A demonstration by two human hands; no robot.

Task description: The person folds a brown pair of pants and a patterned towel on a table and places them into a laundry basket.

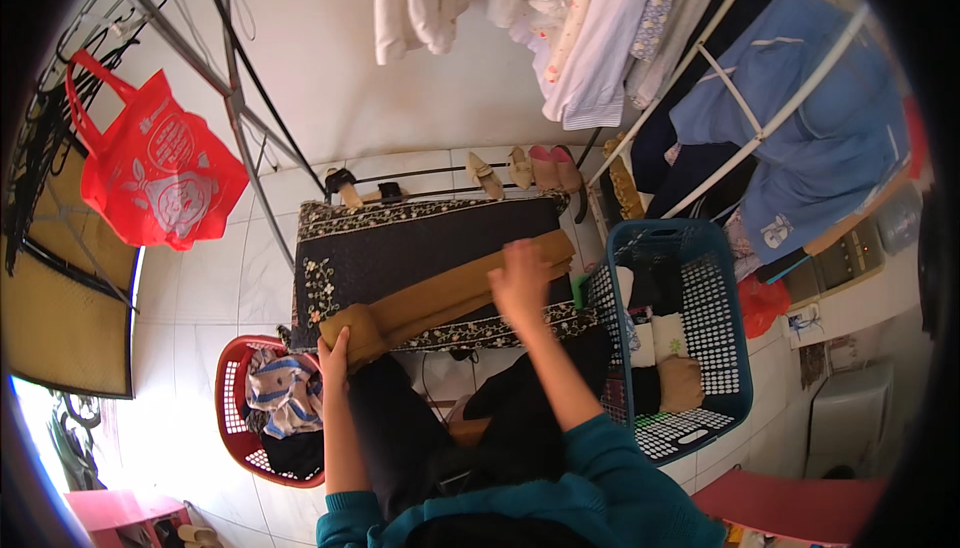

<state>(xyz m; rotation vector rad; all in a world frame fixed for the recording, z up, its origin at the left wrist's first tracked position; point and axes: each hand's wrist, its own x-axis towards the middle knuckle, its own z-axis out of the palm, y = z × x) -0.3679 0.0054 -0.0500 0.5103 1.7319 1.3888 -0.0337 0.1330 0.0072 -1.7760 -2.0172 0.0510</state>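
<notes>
A mustard-brown cloth [442,297], folded into a long narrow strip, lies slantwise over a low surface covered with a black floral-edged cloth [420,248]. At the strip's left end, which is doubled over in a thicker fold, my left hand [334,353] grips the edge with the thumb on top. My right hand [519,285] is over the strip near its right end, blurred, with fingers apart; whether it touches the cloth cannot be told. My knees are at the near side of the covered surface.
A red basket [232,443] with crumpled clothes stands at left, a blue-green basket [742,368] with folded items at right. Shoes [485,175] line a rack behind. Clothes [592,60] hang above, a blue garment [817,90] at upper right, a red bag [161,165] at upper left.
</notes>
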